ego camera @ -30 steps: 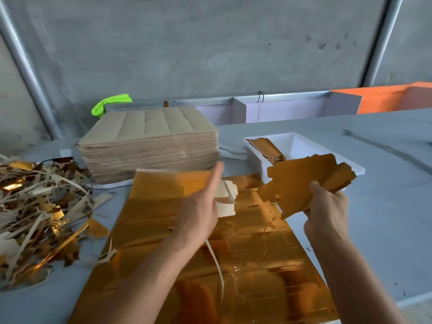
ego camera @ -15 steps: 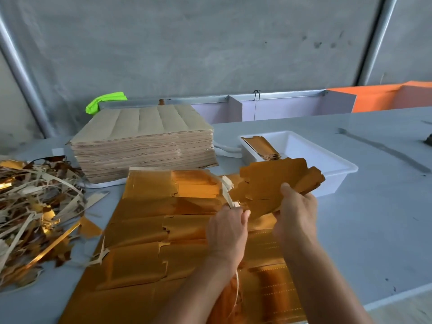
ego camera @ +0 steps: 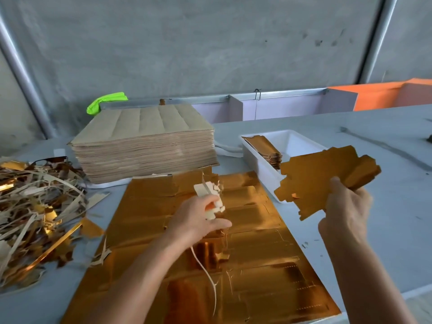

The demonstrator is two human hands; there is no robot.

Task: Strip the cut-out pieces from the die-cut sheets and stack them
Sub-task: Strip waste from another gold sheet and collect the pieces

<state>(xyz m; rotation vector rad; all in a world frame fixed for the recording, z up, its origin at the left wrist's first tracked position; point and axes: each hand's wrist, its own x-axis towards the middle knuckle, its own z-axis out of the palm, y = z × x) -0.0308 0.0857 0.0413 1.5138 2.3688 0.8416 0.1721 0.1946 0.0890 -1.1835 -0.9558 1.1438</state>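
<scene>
My right hand [ego camera: 346, 213] keeps a closed grip on the freed gold pieces [ego camera: 327, 178] near the white tray [ego camera: 264, 169] for stacking; my left hand [ego camera: 198, 220] clutches waste scraps [ego camera: 210, 197], bound for discard.

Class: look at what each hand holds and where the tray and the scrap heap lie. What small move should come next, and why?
Probably the right hand should lower its gold cut-out pieces into the white tray, onto the stack already there. They look free of the sheet, and the tray is just beside them. The left hand grips scraps, likely bound for the waste heap.
</scene>
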